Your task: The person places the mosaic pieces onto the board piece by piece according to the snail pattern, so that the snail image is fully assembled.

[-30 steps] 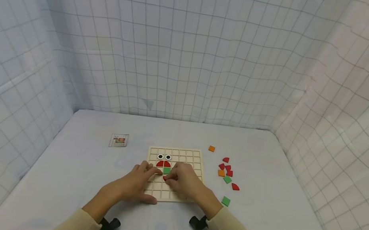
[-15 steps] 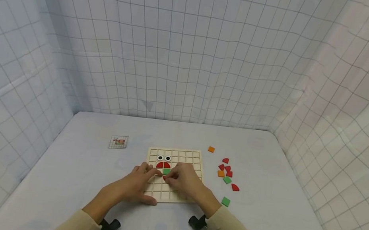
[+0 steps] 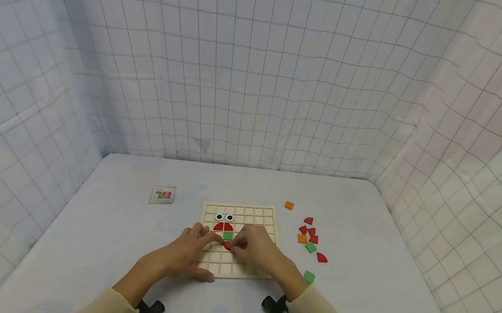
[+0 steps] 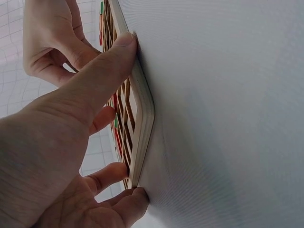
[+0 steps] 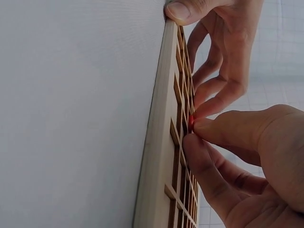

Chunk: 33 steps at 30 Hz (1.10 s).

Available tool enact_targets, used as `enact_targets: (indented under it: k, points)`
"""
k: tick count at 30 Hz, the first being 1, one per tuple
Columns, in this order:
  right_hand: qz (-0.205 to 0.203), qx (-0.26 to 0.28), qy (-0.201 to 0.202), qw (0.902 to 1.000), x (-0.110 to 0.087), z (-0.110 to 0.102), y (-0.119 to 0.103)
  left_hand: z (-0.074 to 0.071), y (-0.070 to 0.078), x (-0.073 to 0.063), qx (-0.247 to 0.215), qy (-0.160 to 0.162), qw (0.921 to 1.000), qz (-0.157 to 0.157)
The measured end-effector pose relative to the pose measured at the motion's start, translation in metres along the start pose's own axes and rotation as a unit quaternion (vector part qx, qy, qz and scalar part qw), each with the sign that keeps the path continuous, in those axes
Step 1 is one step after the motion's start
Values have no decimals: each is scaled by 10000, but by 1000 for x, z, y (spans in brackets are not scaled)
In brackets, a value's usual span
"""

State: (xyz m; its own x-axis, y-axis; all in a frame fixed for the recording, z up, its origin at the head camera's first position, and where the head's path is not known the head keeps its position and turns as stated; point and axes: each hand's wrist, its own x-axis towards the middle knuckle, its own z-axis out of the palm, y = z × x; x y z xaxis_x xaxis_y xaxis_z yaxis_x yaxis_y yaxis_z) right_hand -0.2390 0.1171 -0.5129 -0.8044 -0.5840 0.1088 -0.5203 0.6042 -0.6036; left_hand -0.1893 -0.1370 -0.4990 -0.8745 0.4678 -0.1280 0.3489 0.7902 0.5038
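Note:
A pale wooden grid board (image 3: 225, 269) lies on the table in front of me. My left hand (image 3: 186, 253) holds its near left corner, thumb on the near edge (image 4: 124, 40), other fingers along the left side, index finger reaching in over the grid. The right hand (image 3: 257, 246) pinches a red quarter-circle tile (image 3: 227, 246) low on the board, just below a green square tile (image 3: 228, 235); the left index fingertip is close beside it. In the right wrist view only a sliver of that red tile (image 5: 191, 123) shows. Above sit two red quarter-circles (image 3: 219, 226) and two eye tiles (image 3: 230, 218).
Right of the board lie loose tiles: several red ones (image 3: 321, 257), two green squares (image 3: 309, 277) and two orange squares (image 3: 289, 205). A small picture card (image 3: 163, 195) rests at the back left. Grid-patterned curtains (image 3: 250, 96) enclose the table.
The right fingers have shifted slightly right on the red tile, and more of it shows between the hands. The left hand keeps its place on the board.

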Motion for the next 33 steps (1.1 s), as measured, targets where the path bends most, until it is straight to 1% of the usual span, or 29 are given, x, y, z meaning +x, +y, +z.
enact_targets:
  k: [4,8,12,15,18,24,26,28,33]
  points:
    - [-109,-86,-14,9999,-4,-5,0,-1,0,0,58,-13,10000,-3]
    - [-195,-124,39,9997,-9,-8,3,-1,-1,-1,117,-3,9999,85]
    - [-56,-40,133,9999,-15,-14,7,-2,-1,-1,140,-20,9998,152]
    - [106,-11,261,9996,-23,-20,12,-2,0,-1,133,-41,9998,116]
    - [228,-101,425,9988,-32,-28,21,-1,0,0,88,-44,9999,55]
    - [326,-248,756,9963,-57,-49,47,0,2,0,44,-70,10000,7]
    - [445,-364,875,9945,-65,-58,57,0,3,0,96,-62,9999,38]
    - [647,-453,937,9925,-72,-66,66,-1,3,1,130,-56,9999,58]
    - [1362,-583,924,9846,-87,-84,85,-3,4,0,123,-69,9999,46]
